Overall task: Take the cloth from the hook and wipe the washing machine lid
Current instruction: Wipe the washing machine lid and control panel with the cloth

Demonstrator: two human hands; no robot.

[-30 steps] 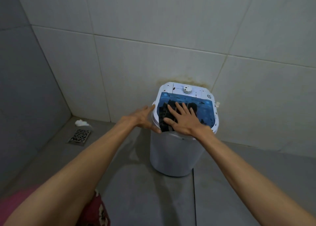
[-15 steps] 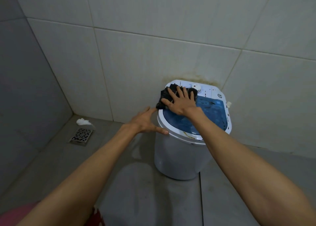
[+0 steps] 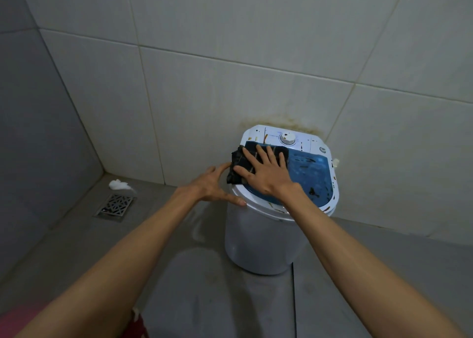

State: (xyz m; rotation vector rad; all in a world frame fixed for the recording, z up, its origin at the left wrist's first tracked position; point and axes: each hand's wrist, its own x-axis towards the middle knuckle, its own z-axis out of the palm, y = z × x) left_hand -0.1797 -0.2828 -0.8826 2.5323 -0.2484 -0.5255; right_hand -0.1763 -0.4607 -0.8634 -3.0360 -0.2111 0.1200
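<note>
A small white washing machine [image 3: 258, 240] stands on the floor against the tiled wall. Its blue translucent lid [image 3: 311, 175] carries dark smears and specks. A dark folded cloth [image 3: 239, 162] lies on the lid's left rear part, hanging a little over the left rim. My right hand [image 3: 266, 172] presses flat on the cloth with fingers spread. My left hand [image 3: 213, 186] rests against the machine's left rim, thumb on the edge and fingers touching the cloth's side.
A white control panel with a round dial [image 3: 288, 138] sits behind the lid. A metal floor drain [image 3: 115, 206] and a crumpled white scrap [image 3: 119, 184] lie in the left corner. Rust-coloured stains mark the wall [image 3: 279, 122] behind the machine.
My right hand slid the cloth from the lid's front left up to the rear left, then slightly back down. The left hand stayed on the left rim.
</note>
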